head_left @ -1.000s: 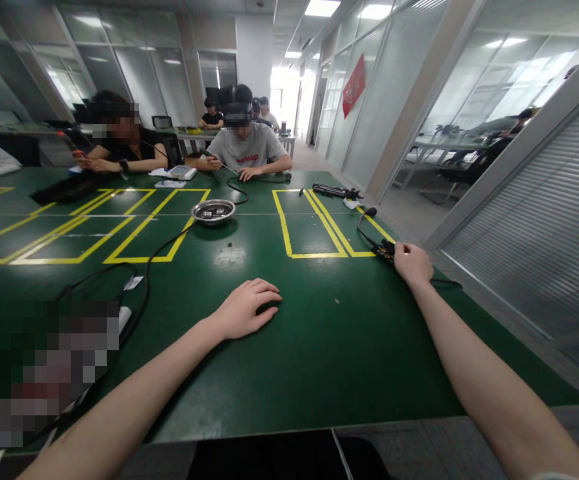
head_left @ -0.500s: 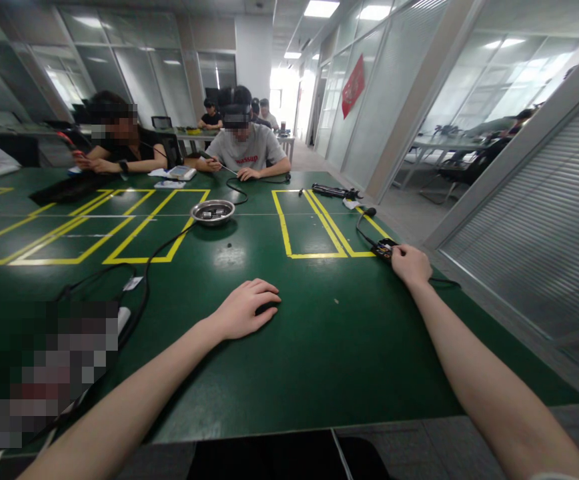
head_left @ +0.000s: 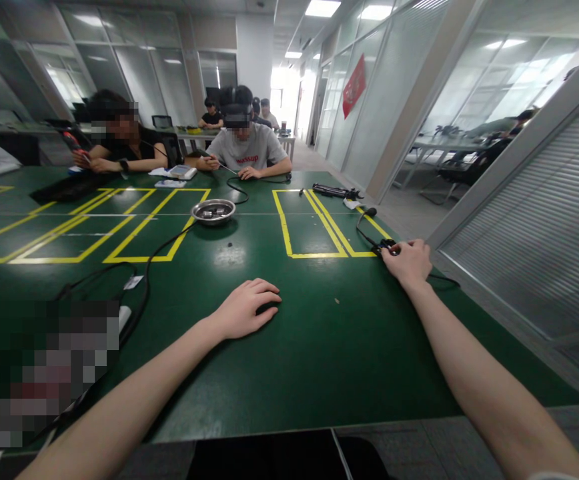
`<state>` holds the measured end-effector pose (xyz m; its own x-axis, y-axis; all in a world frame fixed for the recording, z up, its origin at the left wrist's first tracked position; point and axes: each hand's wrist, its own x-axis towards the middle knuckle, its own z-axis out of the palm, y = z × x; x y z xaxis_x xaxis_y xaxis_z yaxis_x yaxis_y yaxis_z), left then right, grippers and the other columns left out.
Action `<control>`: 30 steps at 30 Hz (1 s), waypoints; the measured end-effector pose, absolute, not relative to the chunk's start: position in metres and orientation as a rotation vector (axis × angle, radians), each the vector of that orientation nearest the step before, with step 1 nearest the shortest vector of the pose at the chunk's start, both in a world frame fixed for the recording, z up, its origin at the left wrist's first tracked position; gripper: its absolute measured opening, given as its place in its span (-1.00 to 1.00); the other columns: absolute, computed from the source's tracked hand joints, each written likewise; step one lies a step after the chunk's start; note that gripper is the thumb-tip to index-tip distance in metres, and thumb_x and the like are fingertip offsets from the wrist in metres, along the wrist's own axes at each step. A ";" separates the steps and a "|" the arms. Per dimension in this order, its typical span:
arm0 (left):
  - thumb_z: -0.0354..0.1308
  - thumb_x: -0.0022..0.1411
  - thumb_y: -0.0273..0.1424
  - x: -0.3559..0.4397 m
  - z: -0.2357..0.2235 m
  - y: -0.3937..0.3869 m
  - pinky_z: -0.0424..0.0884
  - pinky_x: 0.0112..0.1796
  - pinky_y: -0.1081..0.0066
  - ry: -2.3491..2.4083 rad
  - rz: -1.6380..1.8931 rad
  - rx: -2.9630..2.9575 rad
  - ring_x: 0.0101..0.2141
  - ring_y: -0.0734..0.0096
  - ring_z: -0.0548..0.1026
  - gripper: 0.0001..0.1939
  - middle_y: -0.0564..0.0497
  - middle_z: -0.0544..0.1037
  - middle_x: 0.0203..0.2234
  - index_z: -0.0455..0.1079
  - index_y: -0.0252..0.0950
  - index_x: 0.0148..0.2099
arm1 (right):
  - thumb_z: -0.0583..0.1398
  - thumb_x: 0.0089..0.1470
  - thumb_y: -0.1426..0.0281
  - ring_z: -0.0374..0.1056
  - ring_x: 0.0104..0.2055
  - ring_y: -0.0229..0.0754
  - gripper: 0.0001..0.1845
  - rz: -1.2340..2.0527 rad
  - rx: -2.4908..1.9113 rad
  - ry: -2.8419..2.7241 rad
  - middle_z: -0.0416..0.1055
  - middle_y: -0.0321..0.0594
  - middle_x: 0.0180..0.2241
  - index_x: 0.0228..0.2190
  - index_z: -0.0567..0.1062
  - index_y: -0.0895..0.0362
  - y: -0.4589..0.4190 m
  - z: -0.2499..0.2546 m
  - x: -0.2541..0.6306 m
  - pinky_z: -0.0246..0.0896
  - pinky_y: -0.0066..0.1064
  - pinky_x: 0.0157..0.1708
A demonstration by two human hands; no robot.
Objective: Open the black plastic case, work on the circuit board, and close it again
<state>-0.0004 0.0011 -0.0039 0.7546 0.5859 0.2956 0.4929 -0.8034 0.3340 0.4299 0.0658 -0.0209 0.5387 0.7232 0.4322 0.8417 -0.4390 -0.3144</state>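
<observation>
The green bench [head_left: 319, 373] carries a dark device [head_left: 383, 247] near its right edge, under the right hand's [head_left: 410, 263] bent fingers, whose grip I cannot tell, the left hand [head_left: 247, 308] resting empty, thumb apart; a snagged cable [head_left: 445, 280] could drag the device off.

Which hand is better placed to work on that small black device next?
Probably the right hand: it is at the small black device, while the left hand rests on the green table, well away from it.
</observation>
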 end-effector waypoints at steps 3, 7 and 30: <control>0.13 0.42 -0.38 0.000 -0.005 0.001 0.44 0.09 0.11 0.849 0.578 2.721 0.06 0.15 0.52 -0.81 -0.09 0.60 0.03 0.54 -0.21 0.00 | 0.23 0.15 0.17 0.36 -0.06 0.10 -0.67 -0.293 -2.341 -1.284 0.37 0.01 -0.10 -0.24 0.66 0.14 0.065 -0.017 0.428 0.36 -0.17 -0.18; 0.13 0.43 -0.37 -0.001 -0.005 0.001 0.44 0.09 0.12 0.849 0.585 2.724 0.06 0.16 0.53 -0.81 -0.08 0.60 0.02 0.54 -0.20 0.00 | 0.23 0.20 0.14 0.46 -0.17 0.06 -0.64 -0.233 -2.430 -1.313 0.46 -0.02 -0.11 -0.16 0.69 0.09 0.062 -0.009 0.425 0.33 -0.24 -0.26; 0.13 0.43 -0.37 -0.001 -0.004 0.001 0.45 0.08 0.10 0.853 0.563 2.719 0.07 0.15 0.52 -0.80 -0.09 0.59 0.03 0.54 -0.21 0.01 | 0.27 0.10 -0.05 0.52 -0.14 0.14 -0.52 -0.174 -2.452 -1.453 0.60 0.00 -0.11 -0.20 0.74 0.04 0.066 0.000 0.427 0.34 -0.24 -0.32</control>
<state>-0.0006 0.0013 -0.0039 0.7560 0.5876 0.2885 0.4965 -0.8019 0.3324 0.4272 0.0663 -0.0004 0.4852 0.8390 0.2461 0.8735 -0.4520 -0.1811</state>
